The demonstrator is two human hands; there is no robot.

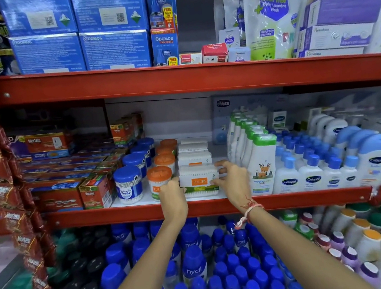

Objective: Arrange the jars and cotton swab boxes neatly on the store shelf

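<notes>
On the middle red shelf (145, 211), a clear Tulips cotton swab box (197, 175) sits on top of another box at the front of a row of swab boxes (193, 154). My left hand (172, 196) grips its left end and my right hand (232, 178) grips its right end. Left of the box runs a row of orange-lidded swab jars (159, 179). Further left stands a row of blue-lidded jars (128, 185).
White baby lotion bottles (262, 162) stand close to the right of my right hand, then blue-capped Cetaphil bottles (312, 174). Red Mortein boxes (94, 192) crowd the left. The upper shelf beam (178, 81) hangs overhead. Blue-capped powder bottles (193, 261) fill the shelf below.
</notes>
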